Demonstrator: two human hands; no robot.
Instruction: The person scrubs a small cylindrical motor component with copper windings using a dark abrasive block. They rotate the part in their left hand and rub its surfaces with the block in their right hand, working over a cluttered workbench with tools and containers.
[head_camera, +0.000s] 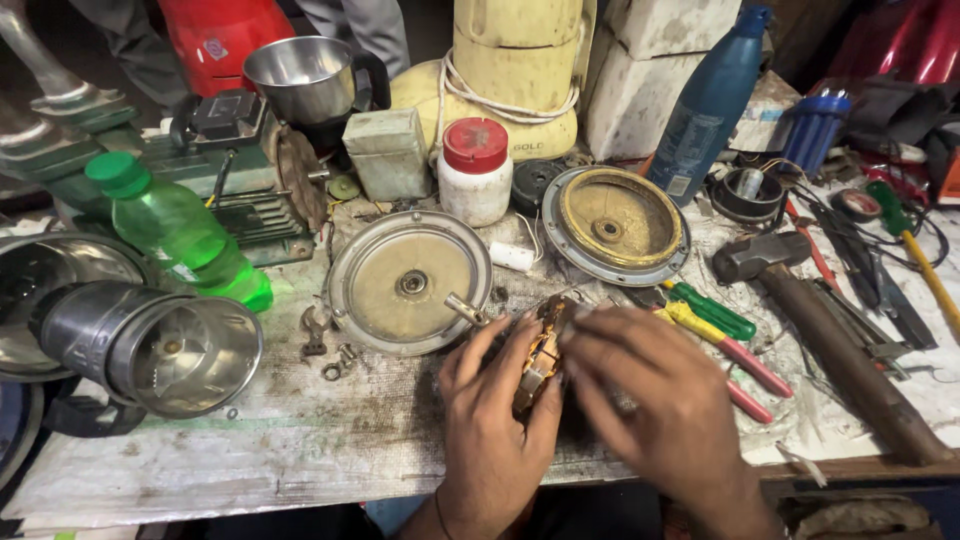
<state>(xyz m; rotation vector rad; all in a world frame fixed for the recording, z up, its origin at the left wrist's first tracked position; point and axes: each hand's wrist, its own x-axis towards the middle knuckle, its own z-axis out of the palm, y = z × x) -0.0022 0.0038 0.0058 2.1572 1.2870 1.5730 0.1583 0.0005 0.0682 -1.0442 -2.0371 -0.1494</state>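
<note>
Lower centre of the frame: the left hand (495, 425) is closed around a copper-wound motor part (541, 352), fingers curled about its lower half. The right hand (655, 400) lies over the part's right side, fingers narrowly spread and touching it; what its fingertips grip cannot be made out. The part is held just above the stained bench cover (300, 440).

Just above the hands lies a round metal housing plate (408, 282); a second plate (615, 222) with a brass-coloured inner face sits to its upper right. Right of the hands: pliers with yellow and pink handles (725, 350), a green-handled screwdriver (712, 310), a hammer (830, 345).

Containers: a white jar with a red lid (475, 170) at upper centre; a blue bottle (712, 100) at upper right, label too small to read; a green plastic bottle (180, 228) lying tilted at left; a steel jar (150, 345) on its side at lower left, partly cut off.
</note>
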